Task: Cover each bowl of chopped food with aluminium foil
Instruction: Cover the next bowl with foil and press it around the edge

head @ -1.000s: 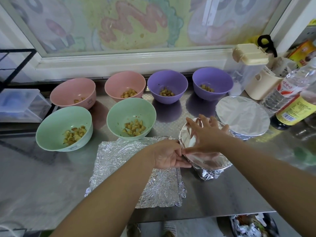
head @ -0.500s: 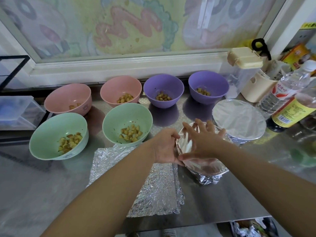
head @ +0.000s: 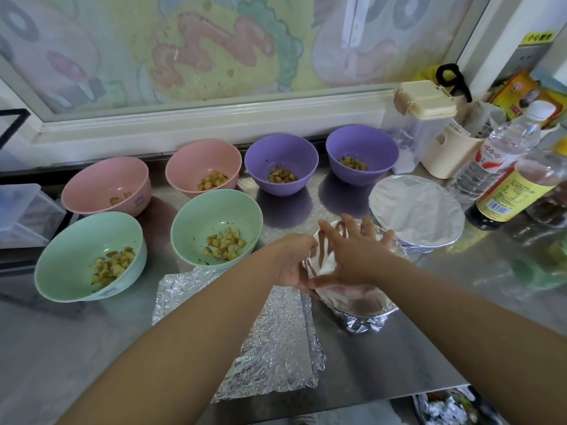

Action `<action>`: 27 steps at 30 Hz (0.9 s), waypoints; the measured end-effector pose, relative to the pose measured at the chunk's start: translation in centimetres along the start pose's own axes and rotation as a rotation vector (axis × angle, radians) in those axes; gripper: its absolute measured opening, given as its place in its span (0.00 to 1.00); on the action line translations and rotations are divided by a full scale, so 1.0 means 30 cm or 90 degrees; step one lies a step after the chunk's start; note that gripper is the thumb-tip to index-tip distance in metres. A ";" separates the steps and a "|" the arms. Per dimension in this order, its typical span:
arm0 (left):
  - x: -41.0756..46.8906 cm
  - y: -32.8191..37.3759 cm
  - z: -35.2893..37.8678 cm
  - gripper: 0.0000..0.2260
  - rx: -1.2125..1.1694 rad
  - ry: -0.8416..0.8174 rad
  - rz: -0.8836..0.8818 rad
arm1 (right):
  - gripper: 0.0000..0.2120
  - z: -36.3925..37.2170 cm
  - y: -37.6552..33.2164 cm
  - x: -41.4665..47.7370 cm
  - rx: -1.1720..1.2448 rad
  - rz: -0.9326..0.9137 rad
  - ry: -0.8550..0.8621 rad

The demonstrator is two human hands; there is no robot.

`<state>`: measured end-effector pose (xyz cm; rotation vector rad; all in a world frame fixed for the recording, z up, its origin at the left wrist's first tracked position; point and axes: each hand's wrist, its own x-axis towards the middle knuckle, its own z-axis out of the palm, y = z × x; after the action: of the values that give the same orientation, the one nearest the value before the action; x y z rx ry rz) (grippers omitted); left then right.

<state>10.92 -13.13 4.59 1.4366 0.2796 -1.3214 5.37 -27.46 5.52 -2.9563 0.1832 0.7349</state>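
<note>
A foil-covered bowl [head: 362,305] stands at centre right of the metal counter [head: 429,348]. My right hand [head: 352,253] lies spread flat on its foil top. My left hand [head: 294,262] curls round the bowl's left rim and presses the foil there. Behind it to the right stands a second bowl [head: 417,210] fully covered in foil. Six uncovered bowls hold chopped food: two green [head: 89,256] [head: 216,228], two pink [head: 107,185] [head: 204,167], two purple [head: 280,164] [head: 362,151]. Loose foil sheets [head: 276,342] lie under my left forearm.
Bottles [head: 503,154] [head: 515,191], a cream container [head: 448,151] and a lidded plastic jar [head: 423,118] crowd the back right corner. A clear box [head: 27,210] sits at the far left. The counter's front edge [head: 368,397] runs below the foil, with crumpled foil [head: 445,409] beneath.
My left hand slid up along the bowl's left rim, away from me. My right hand stayed spread on the foil top. The view shifted slightly.
</note>
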 end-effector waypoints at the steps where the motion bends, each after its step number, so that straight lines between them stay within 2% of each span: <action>1: 0.001 0.008 -0.001 0.21 0.012 0.015 -0.002 | 0.65 -0.007 -0.007 -0.002 -0.014 0.013 0.002; 4: -0.023 0.054 0.009 0.13 0.079 0.048 0.028 | 0.66 -0.038 -0.013 -0.009 -0.093 0.043 0.000; 9: -0.020 0.087 0.006 0.14 0.032 0.084 0.047 | 0.67 -0.077 0.052 -0.033 -0.164 0.050 -0.051; 12: -0.010 0.064 0.007 0.11 -0.073 0.098 0.113 | 0.64 -0.090 0.076 -0.068 -0.178 0.044 -0.038; 14: 0.001 0.029 0.008 0.10 -0.179 0.105 0.172 | 0.67 -0.090 0.060 -0.094 -0.194 0.032 0.006; 17: 0.006 -0.045 0.012 0.14 -0.272 0.116 0.251 | 0.67 -0.061 0.015 -0.105 -0.156 -0.054 0.037; 20: -0.017 -0.151 0.000 0.13 -0.189 0.160 0.252 | 0.65 -0.017 -0.004 -0.085 -0.121 -0.101 -0.008; 24: -0.079 -0.272 0.019 0.10 0.076 0.151 0.163 | 0.64 0.007 0.009 -0.066 -0.130 -0.101 -0.016; 27: -0.093 -0.329 0.048 0.10 0.100 0.108 0.165 | 0.63 0.008 0.009 -0.066 -0.160 -0.100 0.000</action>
<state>1.65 -9.38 1.88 1.6593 0.0970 -1.0315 3.50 -27.51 6.22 -3.1573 -0.1520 0.7885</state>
